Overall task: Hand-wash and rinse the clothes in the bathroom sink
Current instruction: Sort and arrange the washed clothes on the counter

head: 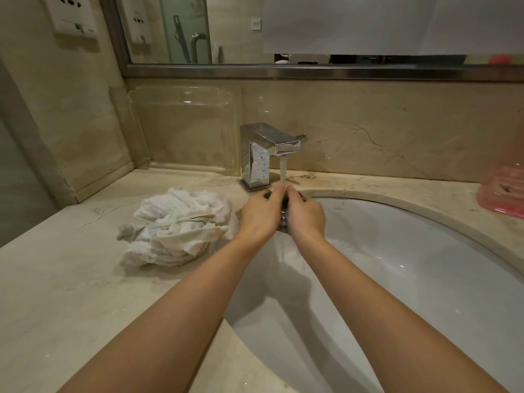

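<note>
Head view, looking down over two bare forearms stretched forward to a running faucet (pixel 270 150). Left hand (pixel 259 215) and right hand (pixel 306 217) side by side, nearly touching, fingers curled round a small dark green cloth (pixel 284 200) bunched between them. Cloth mostly hidden by the fingers, so long axis impossible to judge. Held directly under the water stream (pixel 282 173), at the far rim of the white sink (pixel 425 251), just in front of the faucet base. Both hands equally near the cloth, knuckles up, wrists straight, thumbs meeting at the top. Judged as the rinsing step, with squeezing or rubbing between the palms likely next. Heap of white and pale wet clothes (pixel 175 229) on the stone counter (pixel 71 293), just left of the left hand. Pink plastic basket (pixel 503 191) at the far right edge.
</note>
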### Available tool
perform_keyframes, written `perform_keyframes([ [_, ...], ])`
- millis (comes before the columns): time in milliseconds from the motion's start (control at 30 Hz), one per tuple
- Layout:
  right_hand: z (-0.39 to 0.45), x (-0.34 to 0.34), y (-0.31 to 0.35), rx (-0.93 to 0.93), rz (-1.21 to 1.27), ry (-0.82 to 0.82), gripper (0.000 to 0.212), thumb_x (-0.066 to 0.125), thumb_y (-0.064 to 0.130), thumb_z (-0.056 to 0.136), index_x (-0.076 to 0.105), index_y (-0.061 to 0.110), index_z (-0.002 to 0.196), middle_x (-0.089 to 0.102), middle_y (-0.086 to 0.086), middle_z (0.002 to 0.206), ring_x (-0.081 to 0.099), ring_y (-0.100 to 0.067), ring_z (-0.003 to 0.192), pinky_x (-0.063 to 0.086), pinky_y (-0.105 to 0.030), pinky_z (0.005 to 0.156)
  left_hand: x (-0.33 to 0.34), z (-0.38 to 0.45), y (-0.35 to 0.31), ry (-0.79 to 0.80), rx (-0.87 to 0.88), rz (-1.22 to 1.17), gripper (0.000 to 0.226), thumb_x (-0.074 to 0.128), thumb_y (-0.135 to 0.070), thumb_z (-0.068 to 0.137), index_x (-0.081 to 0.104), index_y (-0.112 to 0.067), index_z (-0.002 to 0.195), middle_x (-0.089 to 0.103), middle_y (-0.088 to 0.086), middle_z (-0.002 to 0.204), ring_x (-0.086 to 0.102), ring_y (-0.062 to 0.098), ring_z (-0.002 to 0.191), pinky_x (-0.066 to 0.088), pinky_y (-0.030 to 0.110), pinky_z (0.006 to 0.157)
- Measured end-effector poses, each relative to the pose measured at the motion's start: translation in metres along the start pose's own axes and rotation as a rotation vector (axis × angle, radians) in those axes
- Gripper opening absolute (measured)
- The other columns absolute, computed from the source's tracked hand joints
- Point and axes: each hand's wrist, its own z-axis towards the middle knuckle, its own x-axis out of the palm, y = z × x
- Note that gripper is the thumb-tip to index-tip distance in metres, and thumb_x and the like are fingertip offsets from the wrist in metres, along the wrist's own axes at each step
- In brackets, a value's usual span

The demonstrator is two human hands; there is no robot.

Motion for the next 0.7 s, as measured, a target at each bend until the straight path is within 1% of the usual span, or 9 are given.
perform_keyframes([
  [100, 0.001, 0.003, 0.003, -0.108, -0.087, -0.017, 0.039, 0.048, 0.039, 0.094, 0.056, 0.02, 0.06, 0.064, -0.005, 0.073, 0.062, -0.03, 0.079, 0.051, -0.043, 0.076, -0.003, 0.005, -0.001, 0.021, -0.137, -0.099, 0.041, 0.042, -0.038, 0.099, 0.06, -0.015, 0.07, 0.054, 0.001, 0.054, 0.047, 0.018, 0.05, 0.03, 0.026, 0.046],
  [200, 0.001, 0.0, 0.003, -0.245, -0.164, 0.016, 0.043, 0.044, 0.031, 0.099, 0.054, 0.019, 0.059, 0.056, -0.002, 0.065, 0.056, -0.024, 0.069, 0.047, -0.036, 0.066, -0.004, 0.005, 0.001, 0.071, -0.22, -0.115, 0.038, 0.039, -0.035, 0.099, 0.054, -0.015, 0.071, 0.045, 0.002, 0.051, 0.036, 0.015, 0.041, 0.023, 0.019, 0.04],
  [333, -0.001, -0.003, 0.001, -0.316, -0.129, 0.044, 0.039, 0.042, 0.031, 0.101, 0.061, 0.015, 0.072, 0.058, -0.001, 0.072, 0.055, -0.02, 0.073, 0.044, -0.031, 0.068, -0.005, 0.005, -0.003, 0.083, -0.216, -0.15, 0.032, 0.043, -0.038, 0.098, 0.057, -0.02, 0.076, 0.048, 0.001, 0.06, 0.042, 0.016, 0.051, 0.028, 0.022, 0.043],
  [400, 0.001, -0.003, -0.003, -0.233, 0.0, 0.06, 0.036, 0.043, 0.036, 0.101, 0.062, 0.021, 0.075, 0.063, 0.0, 0.08, 0.06, -0.02, 0.082, 0.049, -0.033, 0.075, -0.004, 0.003, -0.005, 0.097, -0.162, -0.185, 0.027, 0.046, -0.041, 0.098, 0.06, -0.022, 0.086, 0.055, -0.002, 0.068, 0.049, 0.013, 0.058, 0.035, 0.022, 0.044],
  [433, 0.0, -0.004, -0.004, -0.157, 0.083, 0.085, 0.034, 0.042, 0.04, 0.101, 0.065, 0.022, 0.083, 0.065, -0.002, 0.088, 0.062, -0.02, 0.088, 0.051, -0.033, 0.08, -0.003, 0.002, -0.005, 0.096, -0.132, -0.205, 0.024, 0.049, -0.042, 0.098, 0.061, -0.021, 0.094, 0.059, -0.003, 0.074, 0.054, 0.01, 0.063, 0.039, 0.02, 0.045],
  [500, 0.001, -0.007, -0.006, 0.004, 0.259, 0.163, 0.037, 0.042, 0.044, 0.1, 0.065, 0.017, 0.107, 0.067, -0.006, 0.104, 0.064, -0.02, 0.095, 0.054, -0.03, 0.08, -0.002, 0.002, -0.003, 0.061, -0.088, -0.258, 0.028, 0.057, -0.04, 0.095, 0.057, -0.017, 0.111, 0.063, -0.002, 0.09, 0.06, 0.01, 0.078, 0.043, 0.015, 0.051],
  [533, 0.001, -0.01, -0.006, 0.045, 0.315, 0.201, 0.036, 0.043, 0.043, 0.1, 0.063, 0.015, 0.113, 0.066, -0.005, 0.103, 0.063, -0.017, 0.092, 0.055, -0.023, 0.073, -0.002, 0.002, -0.002, 0.028, -0.076, -0.279, 0.034, 0.062, -0.038, 0.092, 0.055, -0.015, 0.115, 0.064, 0.0, 0.097, 0.061, 0.013, 0.086, 0.043, 0.016, 0.056],
  [600, 0.001, -0.019, -0.005, 0.029, 0.321, 0.265, 0.025, 0.049, 0.032, 0.1, 0.061, 0.015, 0.112, 0.064, 0.002, 0.09, 0.06, -0.007, 0.08, 0.049, -0.012, 0.055, -0.002, 0.003, -0.001, -0.034, -0.052, -0.308, 0.043, 0.07, -0.028, 0.087, 0.05, -0.014, 0.121, 0.062, 0.005, 0.108, 0.061, 0.017, 0.097, 0.046, 0.018, 0.066],
  [700, 0.005, -0.025, -0.008, -0.087, 0.26, 0.248, 0.013, 0.058, 0.019, 0.095, 0.065, 0.012, 0.103, 0.064, 0.003, 0.082, 0.056, -0.004, 0.073, 0.043, -0.005, 0.052, -0.003, 0.004, -0.002, -0.062, -0.022, -0.335, 0.052, 0.068, -0.017, 0.075, 0.048, -0.019, 0.122, 0.061, 0.005, 0.114, 0.059, 0.02, 0.107, 0.053, 0.031, 0.087],
])
